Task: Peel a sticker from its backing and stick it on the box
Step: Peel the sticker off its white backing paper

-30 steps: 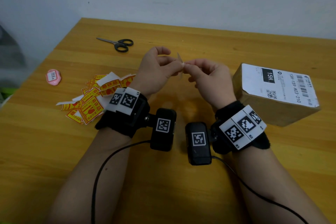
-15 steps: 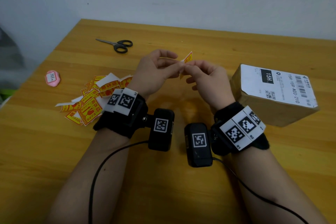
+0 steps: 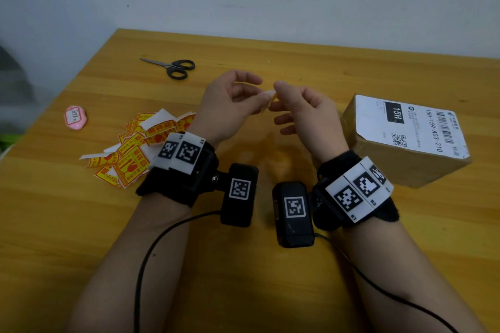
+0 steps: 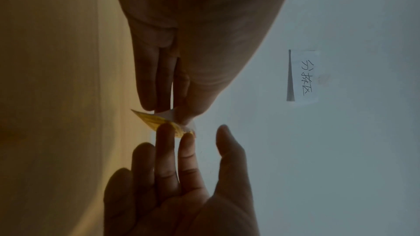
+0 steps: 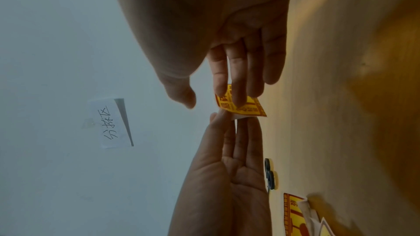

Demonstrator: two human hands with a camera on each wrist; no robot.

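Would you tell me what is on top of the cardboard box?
Only a white shipping label lies on the box; the cardboard beneath it and the far sides are hidden.

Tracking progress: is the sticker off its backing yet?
Partly peeled: the left hand pinches the white backing, the right hand touches the yellow sticker with straight fingers; they appear joined along one edge.

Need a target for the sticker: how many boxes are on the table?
1. The cardboard box sits on the table, right of the right hand; no other shows.
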